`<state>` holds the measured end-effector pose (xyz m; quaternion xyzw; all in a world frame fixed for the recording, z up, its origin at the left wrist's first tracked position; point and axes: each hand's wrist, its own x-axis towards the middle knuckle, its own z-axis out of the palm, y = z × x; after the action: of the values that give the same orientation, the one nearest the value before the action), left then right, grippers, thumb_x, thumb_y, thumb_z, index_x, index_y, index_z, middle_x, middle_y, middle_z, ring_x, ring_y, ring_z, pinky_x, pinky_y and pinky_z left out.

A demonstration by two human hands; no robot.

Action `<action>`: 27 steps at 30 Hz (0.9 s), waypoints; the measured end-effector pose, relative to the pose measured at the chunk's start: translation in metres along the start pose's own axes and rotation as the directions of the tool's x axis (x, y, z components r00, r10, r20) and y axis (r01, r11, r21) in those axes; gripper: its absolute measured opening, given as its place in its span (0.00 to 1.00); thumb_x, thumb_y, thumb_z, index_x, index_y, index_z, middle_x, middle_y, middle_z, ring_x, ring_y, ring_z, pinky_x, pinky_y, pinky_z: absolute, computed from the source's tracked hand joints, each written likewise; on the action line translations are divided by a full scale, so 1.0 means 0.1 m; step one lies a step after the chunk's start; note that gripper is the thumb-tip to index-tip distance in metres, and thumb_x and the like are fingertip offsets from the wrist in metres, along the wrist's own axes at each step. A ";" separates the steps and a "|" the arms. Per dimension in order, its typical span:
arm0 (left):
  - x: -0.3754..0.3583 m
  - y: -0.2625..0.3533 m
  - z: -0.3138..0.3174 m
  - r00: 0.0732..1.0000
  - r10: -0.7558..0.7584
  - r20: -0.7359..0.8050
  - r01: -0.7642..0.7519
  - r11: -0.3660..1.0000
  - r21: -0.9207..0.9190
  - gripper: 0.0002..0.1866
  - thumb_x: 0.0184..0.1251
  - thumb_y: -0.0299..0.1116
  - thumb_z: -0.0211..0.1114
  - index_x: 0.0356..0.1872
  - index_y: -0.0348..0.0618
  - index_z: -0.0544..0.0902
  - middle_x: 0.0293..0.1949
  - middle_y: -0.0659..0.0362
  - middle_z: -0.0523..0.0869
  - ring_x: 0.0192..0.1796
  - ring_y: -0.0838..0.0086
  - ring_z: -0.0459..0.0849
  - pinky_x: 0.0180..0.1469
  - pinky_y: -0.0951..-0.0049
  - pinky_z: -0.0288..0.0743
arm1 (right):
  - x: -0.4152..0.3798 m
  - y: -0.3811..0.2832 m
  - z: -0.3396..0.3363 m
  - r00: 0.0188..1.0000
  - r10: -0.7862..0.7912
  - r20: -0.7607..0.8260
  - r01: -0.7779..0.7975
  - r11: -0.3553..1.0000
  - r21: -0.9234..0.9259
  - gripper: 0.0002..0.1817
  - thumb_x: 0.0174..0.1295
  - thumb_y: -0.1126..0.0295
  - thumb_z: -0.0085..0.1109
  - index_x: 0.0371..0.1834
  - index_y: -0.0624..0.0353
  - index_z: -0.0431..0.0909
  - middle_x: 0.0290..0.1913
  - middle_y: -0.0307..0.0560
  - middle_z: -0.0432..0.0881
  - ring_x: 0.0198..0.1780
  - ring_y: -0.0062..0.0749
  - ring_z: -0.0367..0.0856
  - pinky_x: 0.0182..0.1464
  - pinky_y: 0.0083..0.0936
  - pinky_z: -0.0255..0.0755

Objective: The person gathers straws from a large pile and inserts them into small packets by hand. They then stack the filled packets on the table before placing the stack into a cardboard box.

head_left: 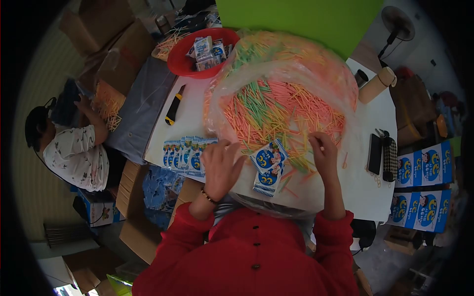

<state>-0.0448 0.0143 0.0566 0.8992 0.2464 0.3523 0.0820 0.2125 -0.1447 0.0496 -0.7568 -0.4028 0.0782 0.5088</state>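
Note:
My left hand [220, 167] hovers at the table's front side with its fingers apart and nothing visible in it. Beside it, to the left, lies a row of overlapping blue-and-white printed packets [183, 153]. Two more packets [269, 160] overlap between my hands, one partly covering the other. My right hand [324, 154] is at the near edge of a big heap of thin pink, green and yellow sticks [281, 106], thumb and fingertips pinched together. Whatever they hold, if anything, is too small to make out. The heap lies in an open clear plastic bag [216, 116].
A red bowl [175, 66] of small packs stands at the back left, near a yellow-and-black utility knife [173, 108]. To the right are a phone [374, 154], a checkered pouch [390, 160] and blue-and-white boxes [427, 165]. Another person [76, 153] works at the left.

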 end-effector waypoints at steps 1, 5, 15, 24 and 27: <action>0.06 0.10 0.09 1.000 0.006 -0.007 -0.006 1.000 -0.003 0.27 0.50 0.34 0.74 0.54 0.44 0.79 0.51 0.54 0.76 0.55 0.57 0.70 0.57 0.55 0.61 | 0.12 -0.07 0.12 0.998 -0.044 0.051 0.047 0.997 -0.058 0.06 0.65 0.75 0.58 0.43 0.62 0.78 0.39 0.45 0.81 0.39 0.28 0.81 0.42 0.24 0.74; 0.12 0.10 0.65 0.971 -0.001 0.240 0.052 0.977 -0.206 0.18 0.49 0.35 0.74 0.42 0.43 0.81 0.42 0.55 0.79 0.50 0.58 0.73 0.52 0.60 0.65 | 0.69 0.03 0.57 0.960 -0.261 0.102 0.278 0.935 -0.220 0.07 0.62 0.73 0.57 0.42 0.60 0.79 0.39 0.53 0.81 0.41 0.48 0.81 0.42 0.36 0.75; 0.15 0.06 0.71 0.979 0.057 0.194 0.039 0.888 -0.458 0.09 0.55 0.30 0.67 0.37 0.40 0.82 0.33 0.53 0.82 0.39 0.56 0.78 0.45 0.60 0.71 | 1.66 0.33 1.21 0.823 -0.502 0.267 0.470 0.338 -0.815 0.17 0.59 0.75 0.52 0.51 0.67 0.74 0.51 0.58 0.75 0.48 0.48 0.81 0.46 0.35 0.80; 0.17 0.18 0.57 0.974 0.031 0.223 0.004 0.988 -0.154 0.13 0.59 0.27 0.62 0.46 0.37 0.80 0.36 0.49 0.83 0.41 0.53 0.80 0.44 0.58 0.73 | 1.77 0.26 1.16 0.902 -0.350 0.251 0.387 0.402 -0.830 0.14 0.64 0.70 0.50 0.50 0.64 0.76 0.47 0.53 0.83 0.47 0.46 0.83 0.46 0.37 0.80; 0.15 0.04 0.55 0.982 0.063 0.176 -0.012 0.962 -0.273 0.11 0.64 0.25 0.60 0.47 0.36 0.80 0.39 0.53 0.85 0.42 0.60 0.83 0.45 0.64 0.76 | 1.55 0.15 0.84 0.990 -0.027 0.142 0.119 0.707 -0.697 0.12 0.70 0.69 0.47 0.51 0.62 0.75 0.48 0.50 0.82 0.47 0.38 0.83 0.49 0.32 0.77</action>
<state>0.0037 0.0194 0.0261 0.9125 0.1702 0.3002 0.2196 0.2793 0.0194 0.0425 -0.8706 -0.4620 -0.0556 0.1598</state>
